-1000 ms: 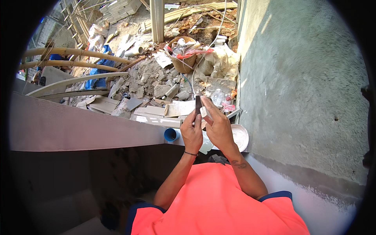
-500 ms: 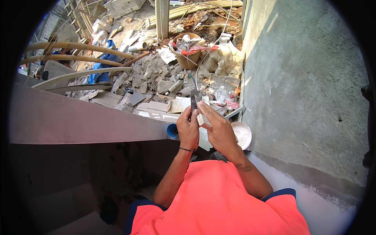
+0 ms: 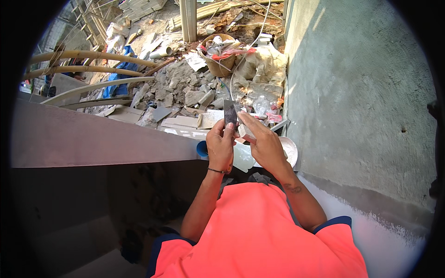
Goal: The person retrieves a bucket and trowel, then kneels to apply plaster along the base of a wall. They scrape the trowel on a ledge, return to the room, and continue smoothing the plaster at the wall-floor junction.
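Note:
My left hand [image 3: 220,147] grips a flat, dark grey rectangular piece [image 3: 230,112], thumb pressed on its face. Its far end points up and away from me; whether it is a blade or an abrasive sheet I cannot tell. Beside it, my right hand [image 3: 268,149] is closed around a pale block-like piece [image 3: 246,133] with a reddish edge, fingers stretched along the dark piece's right side. Part of the block is hidden by the fingers. A white tub [image 3: 291,149] of white paste stands just right of my right hand. A pale translucent sheet [image 3: 243,157] shows below the hands.
A grey plastered wall [image 3: 357,92] rises on the right. A smooth ledge [image 3: 102,141] runs along the left, with a blue pipe opening [image 3: 202,148] at its end. Ahead lie rubble [image 3: 192,95], a waste-filled basket [image 3: 219,67] and bent bamboo poles [image 3: 88,54].
The dark piece has turned so more of its face shows. My right hand has shifted slightly right and down, drawing a little away from the left. The view has tilted slightly.

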### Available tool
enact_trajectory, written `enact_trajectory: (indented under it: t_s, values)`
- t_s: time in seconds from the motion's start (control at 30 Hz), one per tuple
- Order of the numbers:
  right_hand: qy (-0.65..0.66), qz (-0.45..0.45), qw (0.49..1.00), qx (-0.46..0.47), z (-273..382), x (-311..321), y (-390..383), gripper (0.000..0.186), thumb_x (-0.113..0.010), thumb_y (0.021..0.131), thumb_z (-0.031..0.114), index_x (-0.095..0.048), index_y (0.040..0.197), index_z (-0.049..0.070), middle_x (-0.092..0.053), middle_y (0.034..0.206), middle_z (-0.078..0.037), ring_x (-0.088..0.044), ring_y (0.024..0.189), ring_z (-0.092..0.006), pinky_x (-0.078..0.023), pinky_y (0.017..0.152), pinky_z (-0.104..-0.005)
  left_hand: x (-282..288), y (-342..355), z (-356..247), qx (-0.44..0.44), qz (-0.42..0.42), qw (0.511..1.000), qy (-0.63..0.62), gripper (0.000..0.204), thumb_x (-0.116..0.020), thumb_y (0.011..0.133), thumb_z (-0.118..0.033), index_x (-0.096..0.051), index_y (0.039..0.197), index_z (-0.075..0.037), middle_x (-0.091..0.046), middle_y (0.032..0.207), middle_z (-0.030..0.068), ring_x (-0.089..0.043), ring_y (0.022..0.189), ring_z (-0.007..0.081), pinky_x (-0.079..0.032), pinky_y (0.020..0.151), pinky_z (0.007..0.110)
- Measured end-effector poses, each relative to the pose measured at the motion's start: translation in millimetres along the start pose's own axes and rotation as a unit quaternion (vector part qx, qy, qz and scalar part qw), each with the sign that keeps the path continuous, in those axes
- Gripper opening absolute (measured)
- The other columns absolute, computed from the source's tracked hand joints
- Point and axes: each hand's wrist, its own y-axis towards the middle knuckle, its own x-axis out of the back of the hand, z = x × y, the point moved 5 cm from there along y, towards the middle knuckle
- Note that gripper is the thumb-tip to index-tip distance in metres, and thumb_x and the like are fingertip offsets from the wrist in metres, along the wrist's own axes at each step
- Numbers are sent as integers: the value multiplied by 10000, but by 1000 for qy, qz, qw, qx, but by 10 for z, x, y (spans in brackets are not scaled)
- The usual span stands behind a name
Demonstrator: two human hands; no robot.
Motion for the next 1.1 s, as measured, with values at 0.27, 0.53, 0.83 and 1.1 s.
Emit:
enact_trajectory:
  t_s: [0.27,0.53,0.83,1.1]
  values:
    - [-63,-5,998,-1,-101,24,-19,670,-555,805,-95,-507,1461,35,-552,1462,-190,-557,1312,-367,-485,1066,-455,-29,-27,111,2,9,1000,-10,214,-565,1037,-145,-670,1143,9,-647,833,-7,-609,695,46,-469,550,205]
    - [-16,27,999,-13,-84,-121,-109,698,-544,776,-115,-518,1456,44,-565,1455,-166,-566,1302,-348,-502,1047,-452,-71,51,120,8,47,999,-23,215,-549,1016,-91,-653,1173,12,-646,833,10,-560,572,54,-445,479,217]
    - [24,31,999,-39,-77,-252,-190,707,-543,771,-129,-518,1457,41,-559,1469,-163,-571,1302,-370,-499,1059,-459,136,231,349,89,109,990,-27,297,-593,906,-30,-670,1189,17,-616,707,32,-555,521,73,-465,470,256]
    - [26,22,997,-70,-61,-276,-56,647,-547,795,-126,-544,1425,19,-577,1433,-202,-572,1297,-369,-484,1068,-438,133,215,343,67,122,990,-19,174,-626,907,-31,-705,1056,12,-589,755,6,-537,536,80,-492,532,259]
